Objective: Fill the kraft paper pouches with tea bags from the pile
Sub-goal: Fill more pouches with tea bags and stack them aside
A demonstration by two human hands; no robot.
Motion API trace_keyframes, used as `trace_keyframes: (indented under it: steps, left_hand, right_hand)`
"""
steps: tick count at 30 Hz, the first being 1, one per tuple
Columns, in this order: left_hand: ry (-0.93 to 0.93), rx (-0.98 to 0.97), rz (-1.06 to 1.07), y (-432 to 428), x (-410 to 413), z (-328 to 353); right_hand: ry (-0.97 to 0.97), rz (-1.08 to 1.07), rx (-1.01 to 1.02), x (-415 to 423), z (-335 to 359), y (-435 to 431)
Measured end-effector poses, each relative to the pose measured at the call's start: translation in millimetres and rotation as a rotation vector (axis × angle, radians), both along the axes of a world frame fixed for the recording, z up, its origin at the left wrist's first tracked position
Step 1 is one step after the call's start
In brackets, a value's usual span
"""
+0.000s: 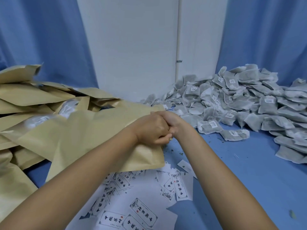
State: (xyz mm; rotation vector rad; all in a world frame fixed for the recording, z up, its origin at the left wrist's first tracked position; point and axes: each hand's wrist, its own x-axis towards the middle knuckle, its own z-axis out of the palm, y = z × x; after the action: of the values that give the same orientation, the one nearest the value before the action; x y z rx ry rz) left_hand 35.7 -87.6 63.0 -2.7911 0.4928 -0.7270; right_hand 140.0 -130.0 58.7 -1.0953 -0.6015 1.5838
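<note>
A kraft paper pouch [93,138] lies flat at centre left, its right edge under my hands. My left hand [152,130] pinches that right edge with closed fingers. My right hand [172,121] presses against the left hand at the same edge, its fingers curled and mostly hidden behind it. A large pile of grey tea bags [235,100] with small white tags covers the right side of the blue table. One loose tea bag [209,127] lies closest to my hands.
More kraft pouches [33,95] are heaped at the left, some showing a clear window. White printed labels [142,211] are scattered near the front edge. Blue curtains [265,35] and a white wall close off the back. Tea crumbs dot the blue tabletop [240,171].
</note>
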Motion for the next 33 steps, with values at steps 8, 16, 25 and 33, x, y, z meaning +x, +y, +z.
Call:
trace_keyframes:
  steps: [8,16,25,33]
  left_hand:
    - [-0.490,-0.555,0.821,17.7,-30.1,-53.1]
    - [-0.370,-2.556,0.464,17.2,-39.2,-118.1]
    - [-0.390,-2.222,0.601,19.9,-39.9,-145.7]
    - [-0.397,-2.221,0.659,15.6,-44.8,-140.5]
  right_hand:
    - [0.550,-0.630,0.127,18.0,-49.5,12.6]
    - [0.565,-0.833,0.107,12.2,-115.0,11.6]
    - [-0.047,-0.904,-0.010,41.5,-121.4,5.9]
    - [-0.320,-0.957,0.008,44.9,-133.8,3.7]
